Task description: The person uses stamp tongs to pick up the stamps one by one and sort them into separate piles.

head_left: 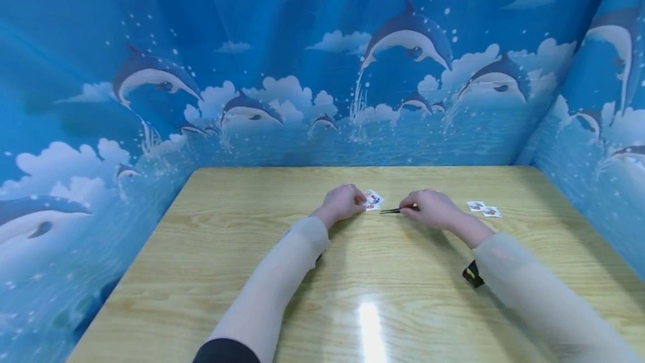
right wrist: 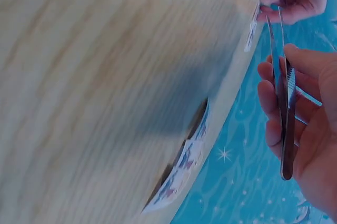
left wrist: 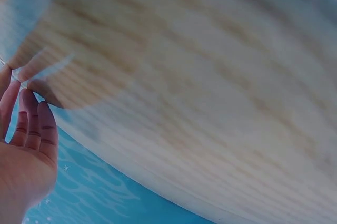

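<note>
My right hand (head_left: 434,208) holds dark metal tweezers (right wrist: 287,139) between thumb and fingers. Their two tips stand slightly apart in the right wrist view and point toward my left hand (head_left: 345,203). Low over the table, that left hand pinches the edge of a small white picture card (head_left: 374,195) with its fingertips. A second such card (head_left: 372,206) overlaps it, just left of the tweezer tips. In the left wrist view the left fingers (left wrist: 32,124) reach down to the tabletop, and the card is mostly hidden.
Two more picture cards (head_left: 484,209) lie overlapped to the right of my right hand, their edges curling up in the right wrist view. The wooden table (head_left: 227,251) ends at a blue dolphin-print curtain (head_left: 302,128). A black wrist device (head_left: 472,274) hangs under the right sleeve.
</note>
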`<action>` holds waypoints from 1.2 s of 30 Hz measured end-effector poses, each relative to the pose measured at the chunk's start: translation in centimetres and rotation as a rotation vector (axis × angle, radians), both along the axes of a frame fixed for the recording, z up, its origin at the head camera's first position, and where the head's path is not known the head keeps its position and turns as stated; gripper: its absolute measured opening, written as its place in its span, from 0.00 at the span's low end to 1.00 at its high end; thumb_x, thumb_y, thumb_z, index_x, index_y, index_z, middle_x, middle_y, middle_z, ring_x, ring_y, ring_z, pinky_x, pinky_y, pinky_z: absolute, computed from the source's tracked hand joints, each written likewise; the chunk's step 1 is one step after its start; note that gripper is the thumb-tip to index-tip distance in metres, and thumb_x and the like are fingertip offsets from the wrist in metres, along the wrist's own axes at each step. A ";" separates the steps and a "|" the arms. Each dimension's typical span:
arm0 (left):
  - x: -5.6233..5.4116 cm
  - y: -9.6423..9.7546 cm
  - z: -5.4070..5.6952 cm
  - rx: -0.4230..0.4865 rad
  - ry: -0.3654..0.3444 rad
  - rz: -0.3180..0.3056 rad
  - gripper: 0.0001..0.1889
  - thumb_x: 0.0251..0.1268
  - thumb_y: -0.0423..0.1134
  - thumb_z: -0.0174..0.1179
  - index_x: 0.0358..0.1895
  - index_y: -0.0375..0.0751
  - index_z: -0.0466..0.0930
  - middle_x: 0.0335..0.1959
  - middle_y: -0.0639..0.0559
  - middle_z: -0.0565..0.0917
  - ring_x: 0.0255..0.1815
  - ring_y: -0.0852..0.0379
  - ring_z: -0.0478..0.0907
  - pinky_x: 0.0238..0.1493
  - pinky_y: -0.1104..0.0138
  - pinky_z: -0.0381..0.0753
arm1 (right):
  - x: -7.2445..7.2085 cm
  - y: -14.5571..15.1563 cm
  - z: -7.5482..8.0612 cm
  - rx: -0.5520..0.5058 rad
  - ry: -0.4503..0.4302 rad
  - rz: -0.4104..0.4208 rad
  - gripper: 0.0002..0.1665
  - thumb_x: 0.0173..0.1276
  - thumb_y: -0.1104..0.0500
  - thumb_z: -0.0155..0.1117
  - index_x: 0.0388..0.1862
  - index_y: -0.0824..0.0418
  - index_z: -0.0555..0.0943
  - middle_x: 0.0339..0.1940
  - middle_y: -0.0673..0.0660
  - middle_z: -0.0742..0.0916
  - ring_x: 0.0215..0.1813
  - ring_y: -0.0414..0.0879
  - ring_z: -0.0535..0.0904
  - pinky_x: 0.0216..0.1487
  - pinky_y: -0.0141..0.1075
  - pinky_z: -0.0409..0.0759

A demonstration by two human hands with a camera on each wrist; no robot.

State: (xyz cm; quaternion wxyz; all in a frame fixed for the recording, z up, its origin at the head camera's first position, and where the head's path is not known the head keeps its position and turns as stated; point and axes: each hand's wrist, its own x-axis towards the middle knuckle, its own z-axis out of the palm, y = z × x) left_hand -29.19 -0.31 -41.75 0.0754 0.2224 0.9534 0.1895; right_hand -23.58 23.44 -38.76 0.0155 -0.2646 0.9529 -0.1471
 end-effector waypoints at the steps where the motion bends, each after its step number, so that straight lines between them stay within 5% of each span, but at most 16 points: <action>1: 0.0 0.0 0.0 0.000 -0.001 -0.002 0.14 0.64 0.46 0.65 0.51 0.50 0.85 0.43 0.57 0.83 0.45 0.60 0.78 0.50 0.66 0.75 | 0.0 -0.1 -0.1 -0.001 -0.004 0.004 0.12 0.69 0.58 0.63 0.47 0.61 0.86 0.43 0.57 0.87 0.46 0.54 0.83 0.47 0.52 0.79; 15: 0.0 0.2 -0.1 -0.024 0.021 -0.014 0.14 0.66 0.47 0.64 0.52 0.49 0.84 0.43 0.58 0.82 0.47 0.60 0.78 0.52 0.66 0.74 | -0.8 0.1 -0.9 0.041 0.013 -0.057 0.12 0.70 0.57 0.62 0.45 0.62 0.87 0.40 0.58 0.87 0.42 0.54 0.83 0.45 0.52 0.79; 36: 0.1 0.1 -0.2 -0.024 0.015 0.004 0.15 0.64 0.47 0.65 0.52 0.50 0.84 0.43 0.58 0.82 0.45 0.60 0.78 0.51 0.66 0.75 | -1.4 -0.6 -0.9 0.039 0.028 -0.042 0.11 0.70 0.57 0.63 0.44 0.60 0.87 0.40 0.57 0.87 0.41 0.53 0.83 0.43 0.50 0.79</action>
